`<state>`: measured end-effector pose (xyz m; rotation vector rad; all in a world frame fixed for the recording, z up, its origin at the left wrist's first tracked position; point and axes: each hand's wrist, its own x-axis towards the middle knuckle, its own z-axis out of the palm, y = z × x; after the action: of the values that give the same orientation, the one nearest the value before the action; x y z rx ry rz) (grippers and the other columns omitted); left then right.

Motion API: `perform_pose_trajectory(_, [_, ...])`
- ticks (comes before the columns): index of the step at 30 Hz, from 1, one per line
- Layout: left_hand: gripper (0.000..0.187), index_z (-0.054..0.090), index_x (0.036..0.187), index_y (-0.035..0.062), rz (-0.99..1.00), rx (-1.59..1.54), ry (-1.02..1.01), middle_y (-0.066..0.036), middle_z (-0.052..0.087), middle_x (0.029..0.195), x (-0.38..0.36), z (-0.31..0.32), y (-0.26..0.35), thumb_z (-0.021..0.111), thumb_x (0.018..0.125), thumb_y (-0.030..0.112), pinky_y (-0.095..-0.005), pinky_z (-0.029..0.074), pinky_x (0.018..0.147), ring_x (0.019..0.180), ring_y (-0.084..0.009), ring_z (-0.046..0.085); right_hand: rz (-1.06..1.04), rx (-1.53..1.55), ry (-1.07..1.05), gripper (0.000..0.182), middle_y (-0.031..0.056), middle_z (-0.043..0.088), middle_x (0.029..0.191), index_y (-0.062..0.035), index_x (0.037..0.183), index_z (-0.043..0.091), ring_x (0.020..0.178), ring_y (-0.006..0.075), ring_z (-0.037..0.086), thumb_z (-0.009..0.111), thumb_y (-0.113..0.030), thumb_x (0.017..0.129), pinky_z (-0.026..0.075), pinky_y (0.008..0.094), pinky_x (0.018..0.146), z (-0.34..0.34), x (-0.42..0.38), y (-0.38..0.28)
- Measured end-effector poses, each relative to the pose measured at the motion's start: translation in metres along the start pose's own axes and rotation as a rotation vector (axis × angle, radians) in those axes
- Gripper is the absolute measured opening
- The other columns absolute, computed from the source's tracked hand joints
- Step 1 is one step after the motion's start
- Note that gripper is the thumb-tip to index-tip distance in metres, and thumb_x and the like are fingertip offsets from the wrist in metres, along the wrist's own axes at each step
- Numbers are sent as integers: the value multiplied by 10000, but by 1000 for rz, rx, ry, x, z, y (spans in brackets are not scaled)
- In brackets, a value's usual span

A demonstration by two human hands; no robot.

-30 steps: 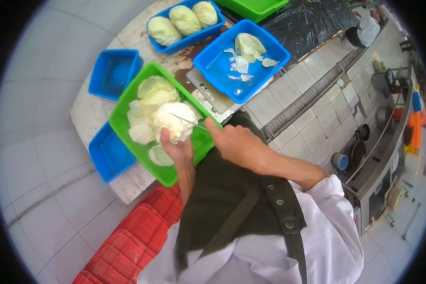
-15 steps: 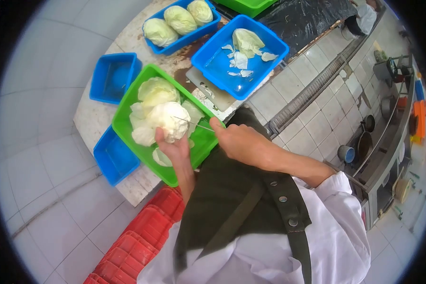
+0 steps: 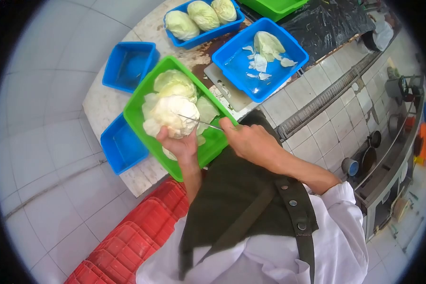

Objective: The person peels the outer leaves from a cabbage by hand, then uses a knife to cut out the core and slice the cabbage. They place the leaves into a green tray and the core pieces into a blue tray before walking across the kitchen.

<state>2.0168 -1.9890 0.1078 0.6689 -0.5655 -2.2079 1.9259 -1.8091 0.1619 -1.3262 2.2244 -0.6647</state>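
Note:
My left hand (image 3: 182, 146) is closed round the underside of a pale cabbage head (image 3: 168, 113), keeping it over the green tub (image 3: 217, 144). In my right hand (image 3: 252, 141) is a thin-bladed knife (image 3: 207, 123), its handle wrapped by the fingers. The blade points left, and its tip overlaps the right side of the cabbage head. Loose pale cabbage leaves (image 3: 207, 109) lie in the tub around it, and another large pale cabbage piece (image 3: 175, 84) sits just behind.
Blue tubs (image 3: 130, 46) (image 3: 120, 158) stand left of the green one. Further back, a blue tub (image 3: 191, 43) carries whole cabbages (image 3: 203, 15), and another (image 3: 227, 71) contains a cabbage piece and scraps. A chopping board (image 3: 222, 85) lies partly under it. Red crates (image 3: 137, 232) are below the table edge.
The camera view has shifted, so the tubs and table appear further right. My left hand still grips the cabbage head and my right the knife, its tip still at the head.

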Motion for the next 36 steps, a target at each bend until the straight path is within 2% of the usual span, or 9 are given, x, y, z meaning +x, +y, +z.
perform_pose_trajectory(8, [648, 400, 1409, 26, -13, 209, 131, -133, 555, 1316, -1, 5, -12, 630, 865, 292, -448, 460, 1027, 1217, -287, 547, 21, -135, 85, 296, 207, 620, 629, -39, 1145, 411, 578, 419, 632, 559, -94, 895, 499, 515, 499, 14, 25, 19])
perform_pose_trajectory(15, [629, 405, 1392, -15, -27, 284, -47, -146, 562, 1298, 18, -33, -4, 656, 879, 248, -413, 481, 1003, 1185, -274, 572, -216, 252, -78, 205, 235, 578, 669, -57, 1117, 429, 634, 457, 577, 510, -129, 944, 416, 548, 579, 9, 55, 74])
perform_pose_trajectory(18, [595, 419, 1382, -18, -8, 261, -1, -140, 571, 1290, 20, -19, -12, 650, 898, 240, -400, 483, 996, 1175, -265, 579, -142, 46, -18, 312, 205, 615, 656, -75, 1187, 438, 615, 416, 639, 551, -128, 900, 476, 533, 525, 25, 57, 61])
perform_pose_trajectory(20, [565, 426, 1376, -18, 17, 160, 103, -134, 579, 1284, 19, -6, -20, 642, 918, 233, -383, 483, 992, 1164, -255, 586, -5, -287, 159, 379, 169, 639, 689, -79, 1228, 434, 608, 368, 670, 568, -106, 875, 528, 477, 514, 49, 56, 47])
perform_pose_trajectory(25, [522, 442, 1372, 13, 31, 215, 97, -119, 582, 1294, 25, -9, -23, 604, 942, 263, -385, 464, 1005, 1175, -244, 580, 60, -375, 215, 446, 162, 663, 741, -66, 1268, 415, 592, 327, 687, 577, -103, 854, 553, 416, 489, 75, 56, 42])
perform_pose_trajectory(28, [506, 454, 1369, 38, -15, 232, 40, -110, 581, 1303, 30, -15, -17, 572, 949, 294, -393, 459, 1012, 1187, -245, 575, 18, -255, 192, 380, 190, 651, 741, -67, 1236, 409, 592, 378, 669, 560, -110, 889, 530, 456, 487, 68, 62, 51])
perform_pose_trajectory(30, [513, 455, 1369, 39, -56, 212, -12, -112, 581, 1306, 32, -21, -9, 571, 946, 305, -401, 468, 1005, 1186, -248, 576, -104, 122, 67, 242, 214, 606, 720, -61, 1154, 403, 602, 430, 622, 515, -116, 946, 484, 516, 518, 51, 65, 61])
perform_pose_trajectory(32, [542, 457, 1371, 43, -228, 189, -18, -115, 581, 1309, 33, -26, 0, 576, 932, 338, -424, 489, 982, 1182, -254, 581, -133, 196, 9, 221, 223, 594, 698, -57, 1136, 403, 599, 439, 605, 510, -132, 958, 465, 528, 528, 29, 66, 64])
perform_pose_trajectory(36, [592, 452, 1380, 23, -276, 264, -53, -114, 595, 1297, 42, -30, 4, 588, 923, 375, -424, 488, 981, 1161, -246, 597, -258, 334, -27, 198, 222, 593, 668, -57, 1102, 404, 590, 428, 598, 514, -137, 958, 443, 538, 521, 27, 76, 83])
